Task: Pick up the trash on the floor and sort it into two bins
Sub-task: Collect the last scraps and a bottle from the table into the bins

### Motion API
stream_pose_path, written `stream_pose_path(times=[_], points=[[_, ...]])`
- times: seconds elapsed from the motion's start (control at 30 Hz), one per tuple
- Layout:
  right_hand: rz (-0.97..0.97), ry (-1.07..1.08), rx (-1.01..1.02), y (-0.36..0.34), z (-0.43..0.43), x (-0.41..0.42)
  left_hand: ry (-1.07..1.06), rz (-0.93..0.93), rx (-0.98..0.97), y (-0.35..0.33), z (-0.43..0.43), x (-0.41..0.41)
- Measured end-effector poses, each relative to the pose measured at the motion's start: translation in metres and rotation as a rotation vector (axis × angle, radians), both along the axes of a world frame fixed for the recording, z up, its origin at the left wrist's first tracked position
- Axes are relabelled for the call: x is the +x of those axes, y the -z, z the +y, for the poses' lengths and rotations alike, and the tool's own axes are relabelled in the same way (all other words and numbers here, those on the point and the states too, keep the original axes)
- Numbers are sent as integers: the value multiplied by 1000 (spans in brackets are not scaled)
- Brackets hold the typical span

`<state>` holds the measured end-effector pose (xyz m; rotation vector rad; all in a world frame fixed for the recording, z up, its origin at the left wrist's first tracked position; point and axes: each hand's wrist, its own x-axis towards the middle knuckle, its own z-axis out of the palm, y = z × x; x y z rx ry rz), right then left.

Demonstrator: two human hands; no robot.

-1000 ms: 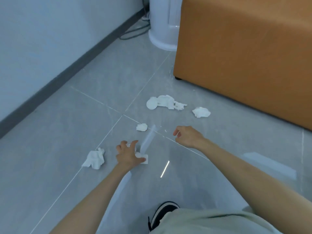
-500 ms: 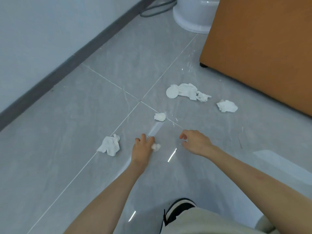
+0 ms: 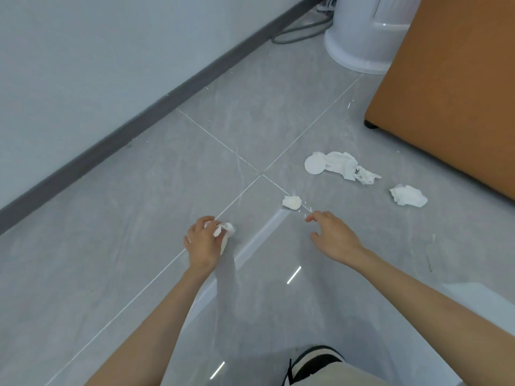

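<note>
clutching a tissue (image 3: pixel 226 228) in curled left fingers (image 3: pixel 203 222) for binning, stretching loose right fingers (image 3: pixel 317 215) toward the wad (image 3: pixel 292 202) at eleven o'clock.

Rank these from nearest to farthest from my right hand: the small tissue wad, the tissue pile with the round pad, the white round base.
1. Small tissue wad, just ahead-left of the right hand.
2. Tissue pile with the round pad, farther ahead, toward the orange cabinet.
3. White round base, far back, beside that cabinet.

Crumpled white tissues (image 3: pixel 408 195) scattered on floor (image 3: pixel 167 190)
</note>
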<state>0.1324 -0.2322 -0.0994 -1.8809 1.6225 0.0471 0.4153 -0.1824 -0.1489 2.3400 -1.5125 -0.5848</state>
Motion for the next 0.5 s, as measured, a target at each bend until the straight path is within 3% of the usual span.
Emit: stream_pose_path(times=[0.17, 0.4, 0.5], points=[[28, -158, 0, 12, -20, 26, 45, 91, 120, 24, 4, 10], [60, -247, 13, 49, -52, 38, -30, 209, 111, 24, -9, -21], [169, -288, -96, 63, -52, 34, 13, 226, 94, 27, -26, -39]])
